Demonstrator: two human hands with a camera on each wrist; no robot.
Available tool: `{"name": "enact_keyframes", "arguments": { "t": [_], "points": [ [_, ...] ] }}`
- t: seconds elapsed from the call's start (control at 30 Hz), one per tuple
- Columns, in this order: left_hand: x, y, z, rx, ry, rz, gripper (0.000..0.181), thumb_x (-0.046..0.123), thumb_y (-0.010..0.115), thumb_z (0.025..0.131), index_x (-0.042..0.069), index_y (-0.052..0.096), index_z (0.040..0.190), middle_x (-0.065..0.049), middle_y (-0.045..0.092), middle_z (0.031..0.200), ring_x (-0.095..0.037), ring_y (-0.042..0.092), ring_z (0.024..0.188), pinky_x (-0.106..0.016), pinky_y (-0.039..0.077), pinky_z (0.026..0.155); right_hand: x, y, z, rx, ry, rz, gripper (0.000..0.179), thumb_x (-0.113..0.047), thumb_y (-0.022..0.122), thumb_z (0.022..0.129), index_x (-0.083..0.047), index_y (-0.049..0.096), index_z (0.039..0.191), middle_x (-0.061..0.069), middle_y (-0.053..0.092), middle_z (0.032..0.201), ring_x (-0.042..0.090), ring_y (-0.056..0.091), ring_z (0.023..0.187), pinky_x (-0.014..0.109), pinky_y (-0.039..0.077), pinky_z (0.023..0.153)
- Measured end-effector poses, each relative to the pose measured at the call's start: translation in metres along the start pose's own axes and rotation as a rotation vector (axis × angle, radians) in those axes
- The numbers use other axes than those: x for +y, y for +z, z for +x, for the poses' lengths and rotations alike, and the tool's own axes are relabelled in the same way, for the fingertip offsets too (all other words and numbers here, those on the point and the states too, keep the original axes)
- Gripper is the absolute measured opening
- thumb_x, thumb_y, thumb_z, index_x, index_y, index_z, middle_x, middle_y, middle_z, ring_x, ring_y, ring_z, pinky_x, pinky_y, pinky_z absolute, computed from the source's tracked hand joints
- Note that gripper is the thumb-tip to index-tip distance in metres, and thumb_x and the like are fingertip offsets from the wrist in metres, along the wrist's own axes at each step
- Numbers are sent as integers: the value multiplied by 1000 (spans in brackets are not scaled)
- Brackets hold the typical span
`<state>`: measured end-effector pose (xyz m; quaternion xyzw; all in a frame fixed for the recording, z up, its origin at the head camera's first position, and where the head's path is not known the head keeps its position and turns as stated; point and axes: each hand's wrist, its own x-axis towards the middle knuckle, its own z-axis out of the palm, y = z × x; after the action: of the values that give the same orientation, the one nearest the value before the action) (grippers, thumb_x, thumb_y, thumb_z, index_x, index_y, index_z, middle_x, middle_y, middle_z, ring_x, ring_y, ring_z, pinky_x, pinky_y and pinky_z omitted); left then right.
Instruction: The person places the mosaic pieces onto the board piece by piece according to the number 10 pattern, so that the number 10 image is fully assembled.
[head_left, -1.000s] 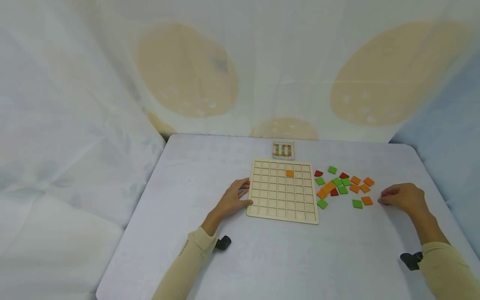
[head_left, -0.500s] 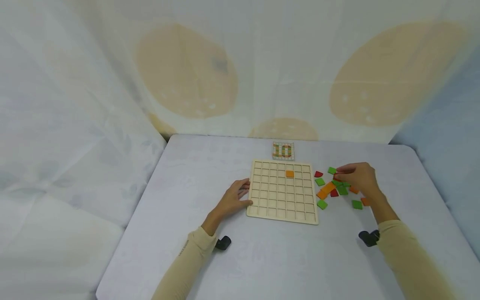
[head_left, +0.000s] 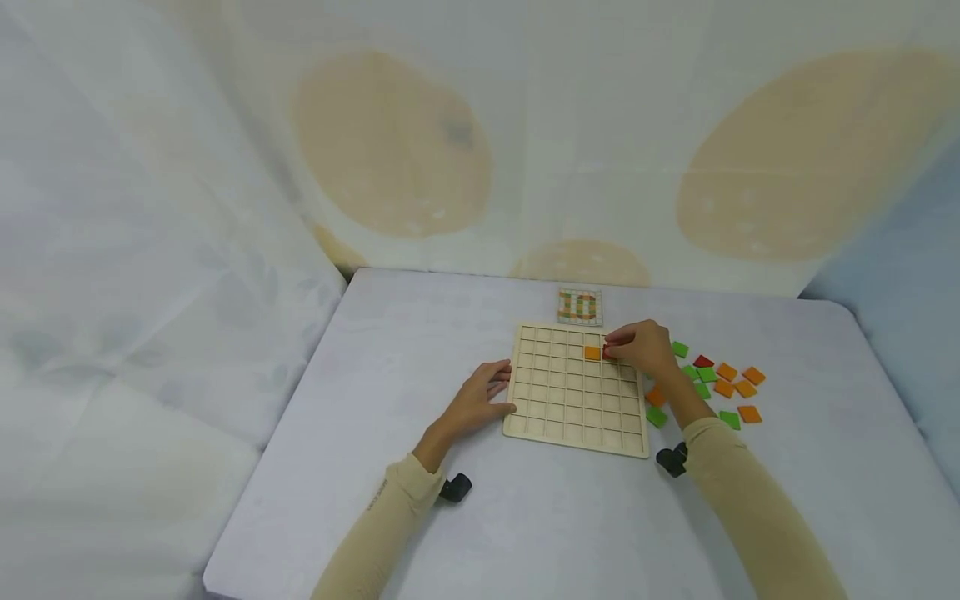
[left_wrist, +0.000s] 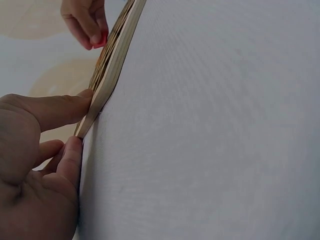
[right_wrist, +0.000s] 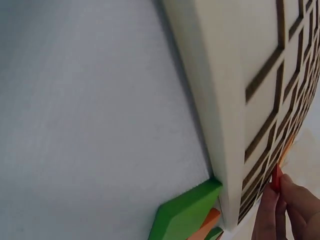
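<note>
Red piece (right_wrist: 276, 177) pinched in our right hand (head_left: 647, 347) beside the orange tile (head_left: 592, 353)
Left hand (head_left: 474, 402) spread against the board (head_left: 573, 412) at left, we'd guess to steady it.

grid board (head_left: 555, 400): smooth matt wood | green tile (right_wrist: 185, 212): smooth, matt | table cover (left_wrist: 200, 125): woven cloth

Soft, even light reaches the counter (head_left: 570, 525) around my fingers, with a faint shadow beneath my right sleeve (head_left: 750, 504). My left fingers (left_wrist: 60, 111) look dim and grey up close; nearer the lens than my right fingers (right_wrist: 300, 197), the board's edge (right_wrist: 227, 130) blurs.
</note>
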<state>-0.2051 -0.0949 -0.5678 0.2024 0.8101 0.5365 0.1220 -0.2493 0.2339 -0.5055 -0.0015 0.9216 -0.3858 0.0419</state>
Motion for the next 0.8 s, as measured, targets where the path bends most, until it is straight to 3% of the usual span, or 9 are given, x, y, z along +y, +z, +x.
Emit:
{"name": "enact_keyframes", "arguments": {
  "t": [0.57,0.8],
  "points": [
    [4,2,-3,-21,14,-24,84,-2,79,79,2,32,149,-7,42,139,-18,45,129,-15,38,107,-6,12,-5,25,-113,-247,15,-9,74,86,1,76,97,15,73,92,31,67,88,44,61,75],
    [6,2,0,-11,15,-31,83,-4,78,79,1,33,148,-8,42,138,-19,44,129,-16,39,108,-1,11,-12,62,-122,-192,17,-9,72,89,0,75,103,16,72,99,34,65,97,48,59,82]
  ]
}}
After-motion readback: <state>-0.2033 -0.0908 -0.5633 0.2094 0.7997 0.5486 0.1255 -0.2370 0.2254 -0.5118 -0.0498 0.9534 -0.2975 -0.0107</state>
